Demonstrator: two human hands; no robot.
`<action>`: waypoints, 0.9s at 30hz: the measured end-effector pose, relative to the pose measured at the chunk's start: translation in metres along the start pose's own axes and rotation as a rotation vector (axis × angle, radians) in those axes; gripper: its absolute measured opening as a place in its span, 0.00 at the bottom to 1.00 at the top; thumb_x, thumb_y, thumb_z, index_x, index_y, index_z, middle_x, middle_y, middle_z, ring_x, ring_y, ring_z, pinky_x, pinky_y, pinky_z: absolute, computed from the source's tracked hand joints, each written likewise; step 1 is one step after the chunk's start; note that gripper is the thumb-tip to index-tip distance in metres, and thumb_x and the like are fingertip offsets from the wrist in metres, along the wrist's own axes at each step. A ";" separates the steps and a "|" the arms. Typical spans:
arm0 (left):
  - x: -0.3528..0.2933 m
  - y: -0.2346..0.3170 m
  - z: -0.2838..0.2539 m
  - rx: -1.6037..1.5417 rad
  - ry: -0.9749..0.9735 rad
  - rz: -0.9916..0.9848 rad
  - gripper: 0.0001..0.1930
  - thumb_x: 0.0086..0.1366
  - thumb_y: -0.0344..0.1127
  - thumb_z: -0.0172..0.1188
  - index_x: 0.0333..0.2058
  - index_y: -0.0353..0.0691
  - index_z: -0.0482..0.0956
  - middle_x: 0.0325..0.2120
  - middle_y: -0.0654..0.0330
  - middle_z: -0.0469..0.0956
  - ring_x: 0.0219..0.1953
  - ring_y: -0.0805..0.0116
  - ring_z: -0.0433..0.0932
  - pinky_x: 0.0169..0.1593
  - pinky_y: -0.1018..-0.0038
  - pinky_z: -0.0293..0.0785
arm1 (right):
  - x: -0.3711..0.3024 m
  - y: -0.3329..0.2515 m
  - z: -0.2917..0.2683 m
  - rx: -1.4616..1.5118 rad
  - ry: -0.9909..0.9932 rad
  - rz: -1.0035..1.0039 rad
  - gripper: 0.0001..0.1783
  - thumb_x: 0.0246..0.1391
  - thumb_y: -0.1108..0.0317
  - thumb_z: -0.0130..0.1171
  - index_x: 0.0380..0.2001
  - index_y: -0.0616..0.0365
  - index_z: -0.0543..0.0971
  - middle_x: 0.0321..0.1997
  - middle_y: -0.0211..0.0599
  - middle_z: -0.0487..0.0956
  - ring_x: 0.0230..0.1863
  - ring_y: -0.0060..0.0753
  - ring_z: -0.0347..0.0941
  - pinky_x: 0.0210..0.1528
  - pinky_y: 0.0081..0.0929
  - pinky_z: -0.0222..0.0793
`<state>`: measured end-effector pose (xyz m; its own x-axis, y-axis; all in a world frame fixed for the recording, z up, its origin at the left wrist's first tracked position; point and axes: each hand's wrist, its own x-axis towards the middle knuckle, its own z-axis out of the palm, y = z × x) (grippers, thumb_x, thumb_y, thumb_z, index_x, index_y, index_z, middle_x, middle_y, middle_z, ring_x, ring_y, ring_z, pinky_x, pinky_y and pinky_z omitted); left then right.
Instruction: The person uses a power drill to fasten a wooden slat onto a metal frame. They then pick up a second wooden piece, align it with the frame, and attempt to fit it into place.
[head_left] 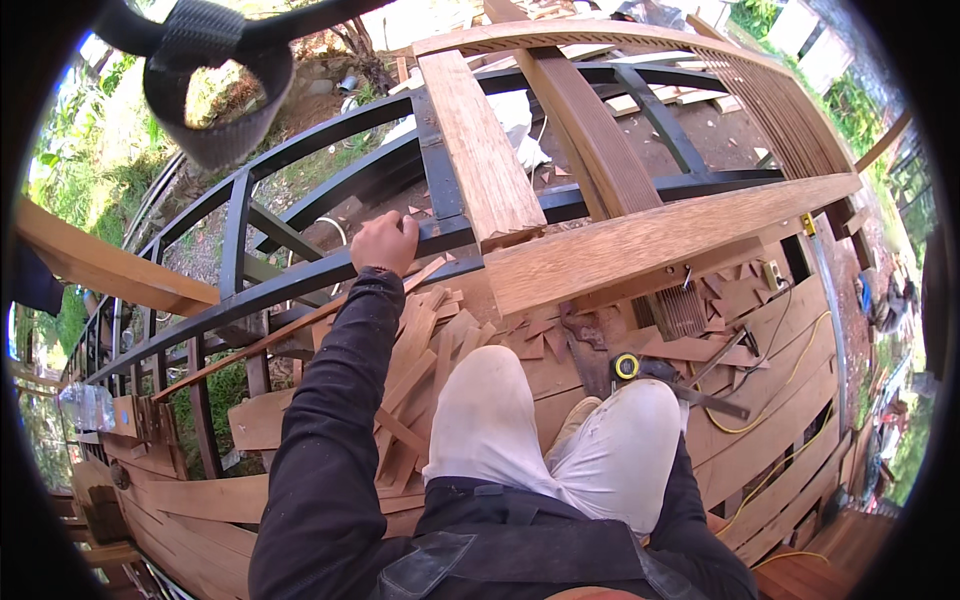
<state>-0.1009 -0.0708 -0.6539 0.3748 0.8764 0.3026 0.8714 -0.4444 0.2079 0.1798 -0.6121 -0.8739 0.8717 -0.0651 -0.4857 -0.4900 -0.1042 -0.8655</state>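
Head view shows the left hand [384,243] with fingers curled around the black metal railing bar [300,275] at the deck's edge — just left of a pale wooden plank [480,150] laid across it; the right hand is out of sight — a yellow tape measure [626,366] lies on the deck boards by the knees

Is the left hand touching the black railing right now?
Touching. The head view shows the left hand resting on the black railing, fingers curled over its top bar.
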 end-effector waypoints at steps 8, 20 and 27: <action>0.006 -0.008 -0.003 -0.052 -0.102 -0.036 0.23 0.69 0.55 0.52 0.39 0.41 0.87 0.39 0.49 0.86 0.46 0.47 0.84 0.54 0.55 0.78 | -0.050 -0.121 -0.075 0.523 -0.335 -0.139 0.14 0.77 0.59 0.49 0.52 0.55 0.78 0.46 0.33 0.83 0.44 0.28 0.79 0.47 0.33 0.80; 0.032 0.124 -0.041 -2.144 -0.749 -0.348 0.32 0.74 0.45 0.60 0.64 0.26 0.63 0.53 0.42 0.79 0.54 0.43 0.81 0.62 0.47 0.76 | -0.335 -0.160 -0.038 0.008 -1.060 0.133 0.30 0.61 0.83 0.58 0.66 0.61 0.70 0.49 0.31 0.80 0.42 0.20 0.77 0.46 0.22 0.75; 0.034 0.115 -0.029 -2.132 -0.823 -0.232 0.27 0.75 0.35 0.52 0.67 0.27 0.59 0.59 0.41 0.75 0.61 0.43 0.78 0.66 0.45 0.74 | -0.352 -0.133 -0.049 -0.909 -1.011 -0.730 0.45 0.44 0.40 0.78 0.50 0.70 0.75 0.30 0.56 0.81 0.34 0.60 0.83 0.36 0.44 0.79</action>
<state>0.0034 -0.0974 -0.5930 0.8391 0.5405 -0.0622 -0.3576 0.6340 0.6857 -0.0619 -0.6241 -0.5823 0.3714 0.9052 -0.2063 0.5198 -0.3869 -0.7616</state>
